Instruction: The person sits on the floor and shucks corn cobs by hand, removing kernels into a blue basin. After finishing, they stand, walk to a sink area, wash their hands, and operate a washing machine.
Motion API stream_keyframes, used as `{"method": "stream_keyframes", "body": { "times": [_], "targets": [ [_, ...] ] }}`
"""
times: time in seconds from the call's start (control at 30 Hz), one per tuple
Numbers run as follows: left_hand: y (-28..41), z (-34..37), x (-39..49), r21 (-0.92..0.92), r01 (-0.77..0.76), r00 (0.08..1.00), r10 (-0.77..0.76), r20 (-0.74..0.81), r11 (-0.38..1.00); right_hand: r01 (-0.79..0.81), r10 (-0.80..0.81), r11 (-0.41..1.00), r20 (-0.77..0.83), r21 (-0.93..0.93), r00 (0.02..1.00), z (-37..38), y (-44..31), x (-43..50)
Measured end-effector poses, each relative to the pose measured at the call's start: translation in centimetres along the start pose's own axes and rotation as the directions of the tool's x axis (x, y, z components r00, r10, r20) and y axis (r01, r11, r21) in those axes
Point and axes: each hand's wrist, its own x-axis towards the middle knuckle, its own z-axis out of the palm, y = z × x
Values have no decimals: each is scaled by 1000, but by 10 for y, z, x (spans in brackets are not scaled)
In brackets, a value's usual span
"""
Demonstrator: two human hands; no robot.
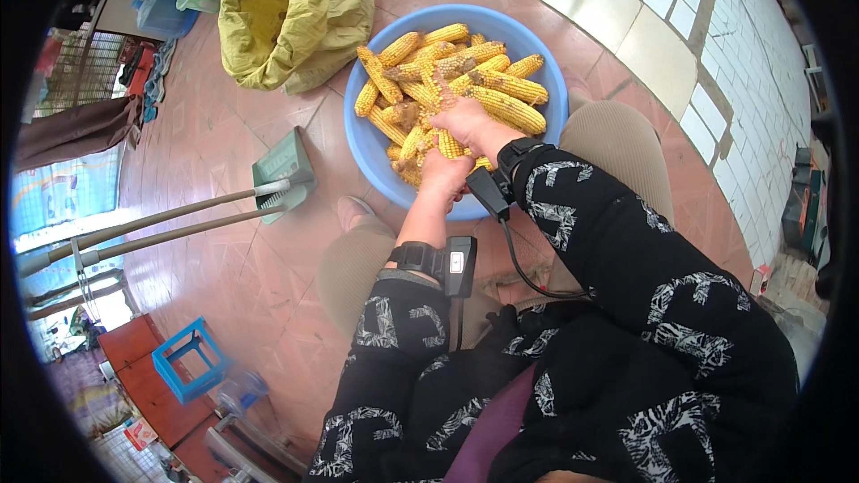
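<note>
A round blue plastic basin (356,147) stands on the floor between my knees, heaped with dried yellow ears of corn (504,109). My left hand (444,173) is curled round one ear of corn (448,143) above the basin's near part. Just beyond it, my right hand (464,123) closes on the same ear, its fingers partly hidden by the hand itself. Brown, dry silk or bare patches show on several cobs near my right fingers. Both wrists wear black straps with small boxes and cables.
An open yellow-green woven sack (309,33) stands beyond the basin to the left. A green dustpan (285,171) with long handles lies left of it. A blue plastic frame (190,361) sits at lower left. Pinkish tiles (221,228) cover the floor; white tiles (671,13) lie right.
</note>
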Motion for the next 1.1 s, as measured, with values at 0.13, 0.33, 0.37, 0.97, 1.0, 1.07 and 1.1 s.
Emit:
{"method": "stream_keyframes", "body": {
  "times": [0.13,0.33,0.37,0.97,1.0,1.07,1.1],
  "targets": [
    [-1,-2,1,13,43,999,-43,1,999,-5,6,997,17,-72,1000,-4,-5,-4],
    [-1,-3,0,-90,36,998,-32,54,995,82,-100,978,-86,-194,991,-4,-6,-3],
    [-1,-3,1,-97,22,999,-18,49,995,94,-105,988,-87,-119,991,-3,-5,-1],
    [5,-2,1,594,-11,984,116,-138,804,-43,41,993,-19,-107,999,7,1,-2],
    [4,-2,0,595,-4,986,103,-133,803,-63,58,983,-31,-173,998,5,-2,-4],
    [0,-1,3,588,-22,976,145,-163,809,-86,85,969,-15,-230,996,2,-9,-9],
    [-3,-1,4,585,-31,970,166,-178,810,-96,96,971,-11,-221,995,1,-12,-11]
  ]
}}
